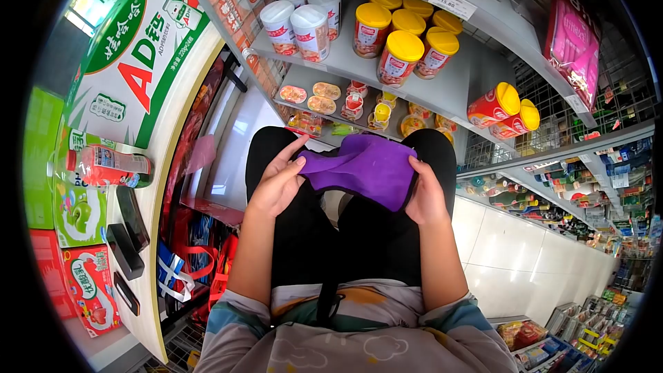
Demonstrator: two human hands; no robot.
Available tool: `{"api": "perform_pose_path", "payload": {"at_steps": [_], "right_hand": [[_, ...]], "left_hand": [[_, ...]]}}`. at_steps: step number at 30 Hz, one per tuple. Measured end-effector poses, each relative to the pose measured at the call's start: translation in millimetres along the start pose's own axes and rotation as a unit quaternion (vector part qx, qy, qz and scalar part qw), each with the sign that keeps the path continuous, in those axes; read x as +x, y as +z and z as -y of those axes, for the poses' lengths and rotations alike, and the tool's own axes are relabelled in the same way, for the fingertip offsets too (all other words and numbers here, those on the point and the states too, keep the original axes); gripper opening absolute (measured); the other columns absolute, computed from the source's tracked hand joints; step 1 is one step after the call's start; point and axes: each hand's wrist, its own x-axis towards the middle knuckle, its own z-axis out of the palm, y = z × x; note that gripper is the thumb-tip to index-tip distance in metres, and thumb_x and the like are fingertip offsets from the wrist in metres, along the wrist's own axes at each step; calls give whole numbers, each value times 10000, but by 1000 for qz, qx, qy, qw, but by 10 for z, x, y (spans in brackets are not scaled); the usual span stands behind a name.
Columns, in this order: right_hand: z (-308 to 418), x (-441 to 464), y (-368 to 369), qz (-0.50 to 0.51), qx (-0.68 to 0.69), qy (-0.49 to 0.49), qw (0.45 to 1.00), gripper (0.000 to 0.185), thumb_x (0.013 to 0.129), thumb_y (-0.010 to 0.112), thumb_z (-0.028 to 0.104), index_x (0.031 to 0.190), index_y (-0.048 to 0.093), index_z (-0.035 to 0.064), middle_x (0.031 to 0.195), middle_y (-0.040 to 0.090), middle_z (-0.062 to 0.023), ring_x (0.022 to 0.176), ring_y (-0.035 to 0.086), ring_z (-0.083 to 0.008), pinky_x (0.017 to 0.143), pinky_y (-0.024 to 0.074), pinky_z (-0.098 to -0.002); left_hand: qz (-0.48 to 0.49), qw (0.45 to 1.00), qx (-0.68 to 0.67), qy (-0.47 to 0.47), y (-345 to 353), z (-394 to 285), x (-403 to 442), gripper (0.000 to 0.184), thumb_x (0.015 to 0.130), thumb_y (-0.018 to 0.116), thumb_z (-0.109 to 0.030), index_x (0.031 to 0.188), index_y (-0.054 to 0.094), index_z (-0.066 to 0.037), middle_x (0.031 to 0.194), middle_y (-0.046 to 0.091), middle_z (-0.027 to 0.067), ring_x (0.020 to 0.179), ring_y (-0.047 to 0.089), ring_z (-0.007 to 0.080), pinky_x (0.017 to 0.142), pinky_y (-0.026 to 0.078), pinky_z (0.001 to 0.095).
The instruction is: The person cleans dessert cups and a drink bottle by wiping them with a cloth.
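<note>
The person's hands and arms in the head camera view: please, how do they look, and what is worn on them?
Both the left hand and the right hand are bare; no glove, ring, watch or bracelet shows. The forearms are uncovered too. The left sleeve and right sleeve are short and loose, grey with teal-blue areas.

grey shelves (442, 55) stand above a glossy white tiled floor (507, 249).

On the grey shelf (356, 63) before you, yellow-lidded canisters (400, 59) are noted; left of them, white-lidded canisters (311, 34); right of them, a pink packet (574, 48); below them, small tubs (353, 105).
</note>
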Motion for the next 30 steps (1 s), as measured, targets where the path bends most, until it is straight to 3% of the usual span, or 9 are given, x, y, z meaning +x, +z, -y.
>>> {"api": "perform_pose_path", "payload": {"at_steps": [4,6,10,12,19,25,28,30], "right_hand": [[-10,34,22,-9,-30,-6,999,348,1039,521,192,1319,590,-4,1249,671,-126,1142,650,-225,1005,516,-359],[-11,43,48,-6,-33,-12,999,326,1035,516,159,1306,597,-3,1239,673,-118,1121,653,-218,991,519,-347],[-41,77,32,-36,-72,-13,997,315,1027,513,130,1297,601,-6,1240,673,-117,1115,652,-211,986,513,-332],[-58,96,15,-14,-96,-22,995,318,1018,504,99,1304,596,-7,1241,672,-116,1114,650,-204,992,503,-323],[-50,88,121,-20,-99,-38,994,334,1004,496,70,1315,584,-13,1233,673,-119,1125,648,-204,1007,496,-324],[-43,86,89,-6,-99,-18,995,330,1002,493,61,1309,589,-9,1220,678,-116,1109,656,-199,993,508,-320],[-38,81,72,-6,-93,-13,996,321,1003,494,61,1300,594,-7,1210,680,-113,1092,663,-192,974,520,-318],[-37,79,56,-5,-90,-20,996,316,1005,497,62,1298,593,-5,1202,681,-111,1081,666,-187,961,527,-313]], "left_hand": [[5,998,48,50,-93,66,15,578,1024,565,-105,1556,367,3,1231,668,131,1164,642,222,1096,426,393],[-3,998,12,57,-20,12,-16,600,1008,565,-36,1569,354,-15,1124,683,64,1068,647,139,1027,465,335],[-11,997,3,72,-55,15,-34,602,1008,541,-11,1577,347,-36,1124,680,77,1044,654,140,977,500,304],[-33,994,60,90,-15,-5,-33,640,986,499,40,1593,323,-60,1160,677,103,1055,660,150,936,524,283],[-40,991,53,118,23,-37,-49,708,943,448,69,1614,283,-83,1219,669,128,1062,671,178,955,530,302],[-108,988,21,111,171,-79,-51,657,997,483,10,1615,290,-102,1208,676,118,1072,670,180,958,531,312],[-65,991,34,109,-8,-14,-36,652,1016,502,-3,1618,268,-95,1266,658,135,1128,659,183,980,521,319],[-12,989,72,125,-95,10,-49,745,976,492,58,1640,203,-119,1268,657,145,1131,661,189,967,528,322]]}}
